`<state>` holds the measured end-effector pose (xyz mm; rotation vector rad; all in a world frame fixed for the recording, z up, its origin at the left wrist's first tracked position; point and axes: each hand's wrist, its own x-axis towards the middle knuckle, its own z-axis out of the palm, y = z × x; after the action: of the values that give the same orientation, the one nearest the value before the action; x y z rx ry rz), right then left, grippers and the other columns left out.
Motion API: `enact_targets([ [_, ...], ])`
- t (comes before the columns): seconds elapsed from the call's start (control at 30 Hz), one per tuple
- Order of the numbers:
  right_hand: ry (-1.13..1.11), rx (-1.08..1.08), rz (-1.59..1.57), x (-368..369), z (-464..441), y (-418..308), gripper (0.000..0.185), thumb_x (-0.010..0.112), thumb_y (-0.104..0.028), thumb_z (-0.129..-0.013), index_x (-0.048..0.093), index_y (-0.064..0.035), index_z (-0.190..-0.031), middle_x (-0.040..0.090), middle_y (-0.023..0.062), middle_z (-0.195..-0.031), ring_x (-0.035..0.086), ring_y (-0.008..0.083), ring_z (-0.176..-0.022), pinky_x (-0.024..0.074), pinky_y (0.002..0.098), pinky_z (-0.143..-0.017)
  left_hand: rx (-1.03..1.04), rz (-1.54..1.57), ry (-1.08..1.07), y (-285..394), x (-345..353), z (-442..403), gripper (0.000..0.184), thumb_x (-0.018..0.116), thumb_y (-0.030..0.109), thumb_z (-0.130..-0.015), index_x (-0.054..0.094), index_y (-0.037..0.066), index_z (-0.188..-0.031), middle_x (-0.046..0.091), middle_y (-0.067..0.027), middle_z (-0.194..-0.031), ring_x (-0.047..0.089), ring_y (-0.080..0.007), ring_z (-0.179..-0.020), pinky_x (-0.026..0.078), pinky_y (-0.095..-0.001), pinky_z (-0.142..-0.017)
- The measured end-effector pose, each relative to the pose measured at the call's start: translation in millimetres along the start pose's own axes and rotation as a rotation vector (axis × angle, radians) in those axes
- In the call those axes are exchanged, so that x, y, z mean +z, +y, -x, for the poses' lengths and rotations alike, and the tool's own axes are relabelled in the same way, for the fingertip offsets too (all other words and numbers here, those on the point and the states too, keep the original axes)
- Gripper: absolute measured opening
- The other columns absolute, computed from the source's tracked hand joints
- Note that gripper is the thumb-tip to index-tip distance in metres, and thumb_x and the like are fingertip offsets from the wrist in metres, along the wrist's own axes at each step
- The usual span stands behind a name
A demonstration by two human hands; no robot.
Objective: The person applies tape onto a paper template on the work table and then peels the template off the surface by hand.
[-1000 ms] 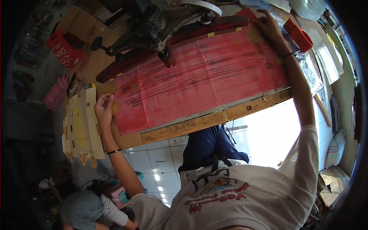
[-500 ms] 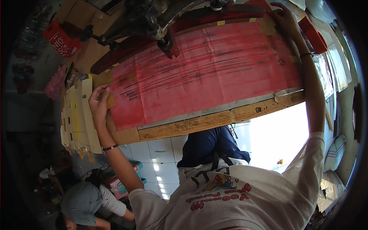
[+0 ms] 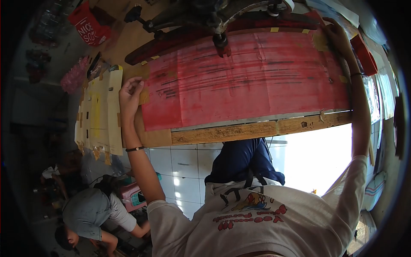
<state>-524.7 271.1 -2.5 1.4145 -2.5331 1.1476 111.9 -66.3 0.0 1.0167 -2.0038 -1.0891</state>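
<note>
A wide red sheet (image 3: 239, 94) with dark streaks lies across the workbench, held by bits of yellow tape. Beside its left edge is my left hand (image 3: 130, 97), fingers curled in toward the thumb near a piece of brown tape (image 3: 144, 96); anything inside them is hidden. My right hand (image 3: 338, 37) rests at the far right corner of the sheet, by the end of a long dark red bar (image 3: 180, 45). Its fingers look stretched out and apart, partly hidden. Over the bar stands a dark metal clamp mechanism (image 3: 214, 21) with knobs.
A wooden rail (image 3: 227, 132) forms the bench's front edge. At left lie a cream taped board (image 3: 100, 111), pink bubble wrap (image 3: 75, 76) and a red bag (image 3: 89, 25). A red box (image 3: 364, 55) stands at right. Another person (image 3: 87, 214) bends low at lower left.
The camera view has shifted, so the bench appears farther right and slightly higher. Both hands stay near the same sides of the red sheet; the right fingers look less spread.
</note>
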Motion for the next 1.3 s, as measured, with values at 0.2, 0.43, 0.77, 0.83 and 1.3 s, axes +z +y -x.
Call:
enact_targets([
  [0.2, 0.024, 0.018, 0.04, 7, -2, 8, 0.045, 0.063, -0.03, -0.095, 0.057, -0.007, -0.132, 0.07, 0.0015, -0.087, 0.062, 0.0082, -0.072, 0.0502, 0.0263, -0.065, 0.011, -0.041, -0.026, -6, -3, -2, 0.021, 0.067, 0.012, -0.095, 0.064, 0.0, -0.111, 0.064, 0.0, -0.089, 0.056, -0.0055, -0.082, 0.044, -0.021, -0.074],
  [0.43, -0.057, -0.018, -0.022, 4, 8, -16, 0.047, 0.065, -0.033, -0.094, 0.058, -0.0071, -0.132, 0.072, 0.0056, -0.097, 0.065, 0.0107, -0.088, 0.051, 0.0271, -0.078, 0.039, -0.032, 0.065, -3, 5, 0, 0.016, 0.068, 0.012, -0.094, 0.066, 0.0, -0.105, 0.064, 0.0007, -0.084, 0.055, -0.0036, -0.073, 0.043, -0.0195, -0.067],
  [0.77, -0.161, -0.034, -0.077, -3, -2, 6, 0.048, 0.066, -0.032, -0.095, 0.057, -0.0063, -0.134, 0.071, 0.0076, -0.099, 0.064, 0.0106, -0.09, 0.0499, 0.0255, -0.082, 0.052, -0.023, 0.006, -2, -4, -2, 0.013, 0.066, 0.008, -0.093, 0.065, -0.001, -0.103, 0.064, -0.0004, -0.084, 0.058, -0.0053, -0.077, 0.045, -0.0206, -0.07],
  [0.83, -0.2, 0.023, -0.096, -6, -5, 2, 0.047, 0.065, -0.032, -0.095, 0.058, -0.0052, -0.132, 0.07, 0.0063, -0.097, 0.063, 0.0095, -0.088, 0.0497, 0.0259, -0.08, 0.072, -0.025, -0.006, -1, -6, -1, 0.013, 0.067, 0.008, -0.093, 0.065, -0.001, -0.102, 0.064, -0.0003, -0.084, 0.057, -0.005, -0.076, 0.045, -0.0204, -0.071],
  [1.3, -0.263, -0.106, -0.029, -17, -10, 11, 0.03, 0.057, -0.03, -0.094, 0.065, -0.0007, -0.096, 0.064, 0.004, -0.086, 0.057, 0.0118, -0.082, 0.0463, 0.0297, -0.079, 0.093, -0.081, -0.03, -5, -8, 3, 0.012, 0.066, 0.008, -0.094, 0.065, -0.001, -0.103, 0.064, 0.0003, -0.084, 0.057, -0.0042, -0.075, 0.045, -0.0199, -0.068],
])
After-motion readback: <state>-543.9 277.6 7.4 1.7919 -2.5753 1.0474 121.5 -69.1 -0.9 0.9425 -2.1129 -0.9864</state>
